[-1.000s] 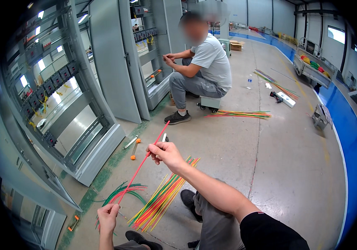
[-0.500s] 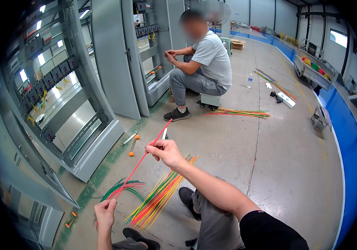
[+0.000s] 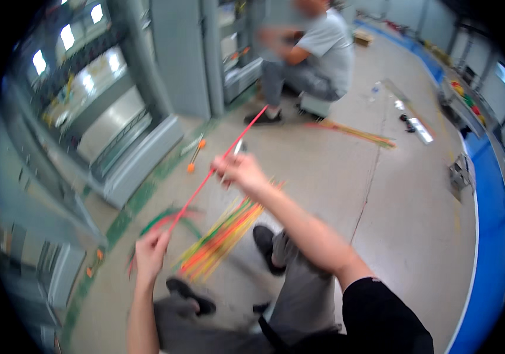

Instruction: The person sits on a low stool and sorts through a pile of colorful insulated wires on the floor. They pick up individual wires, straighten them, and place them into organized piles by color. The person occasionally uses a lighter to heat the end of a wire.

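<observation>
A thin red strand (image 3: 190,199), like a stiff wire or narrow tube, slants between my hands. My left hand (image 3: 152,246) pinches its lower end. Further up, my right hand (image 3: 242,173) has its fingers closed round the strand, whose free end points up and away. A slim white object (image 3: 238,146) shows beside the right hand; whether it is held or lies behind is unclear. Below my hands, a bundle of straight red, yellow and green strands (image 3: 220,239) lies on the floor. Curved green and red strands (image 3: 169,219) lie left of it, blurred.
Open grey metal cabinets (image 3: 140,150) stand along the left. Near them lies a rod with orange ends (image 3: 196,156). Ahead, a person (image 3: 317,56) sits on a low stool (image 3: 315,105), beside more coloured strands (image 3: 361,134). A blue barrier (image 3: 491,230) runs along the right.
The view has tilted downward and blurred, so the floor, cabinets and person sit higher. Both hands still hold the red strand, and more of its upper part extends beyond my right hand.
</observation>
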`<state>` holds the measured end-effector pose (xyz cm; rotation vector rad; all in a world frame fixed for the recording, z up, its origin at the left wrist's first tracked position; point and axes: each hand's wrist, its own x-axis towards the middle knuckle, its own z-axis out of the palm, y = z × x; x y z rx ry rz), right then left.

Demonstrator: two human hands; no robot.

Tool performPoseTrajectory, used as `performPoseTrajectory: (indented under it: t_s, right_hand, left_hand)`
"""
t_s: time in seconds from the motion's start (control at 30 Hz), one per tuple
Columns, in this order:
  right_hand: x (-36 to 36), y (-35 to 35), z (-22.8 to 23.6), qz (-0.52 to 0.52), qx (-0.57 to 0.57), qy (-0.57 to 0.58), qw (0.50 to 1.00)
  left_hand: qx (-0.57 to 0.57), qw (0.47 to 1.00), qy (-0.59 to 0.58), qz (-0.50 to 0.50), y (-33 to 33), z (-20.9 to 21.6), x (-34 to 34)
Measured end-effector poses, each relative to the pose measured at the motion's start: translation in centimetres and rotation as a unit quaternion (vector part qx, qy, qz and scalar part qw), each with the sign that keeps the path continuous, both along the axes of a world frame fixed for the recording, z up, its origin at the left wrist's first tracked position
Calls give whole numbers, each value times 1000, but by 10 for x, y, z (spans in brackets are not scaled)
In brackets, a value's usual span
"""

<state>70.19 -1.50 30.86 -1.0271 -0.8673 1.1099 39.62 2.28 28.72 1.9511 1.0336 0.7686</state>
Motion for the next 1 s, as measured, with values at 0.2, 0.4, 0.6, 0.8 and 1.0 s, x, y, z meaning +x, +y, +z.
performPoseTrajectory:
  t_s: [0.2, 0.4, 0.6, 0.8, 1.0]
  right_hand:
    - [7, -3, 22, -28, 27, 25, 999]
    - [2, -7, 7, -10, 0, 53, 999]
    - [13, -2, 6, -15, 2, 83, 996]
    - [-18, 4, -2, 6, 13, -34, 999]
    - [-57, 1, -13, 86, 12, -88, 992]
  left_hand:
    - [7, 999, -37, -8, 3, 5, 5]
    - [-47, 998, -44, -8, -4, -10, -4]
    - [-42, 998, -36, -31, 6, -9, -2]
    - [-63, 995, -83, -7, 3, -7, 13]
    - [-44, 990, -135, -6, -10, -12, 36]
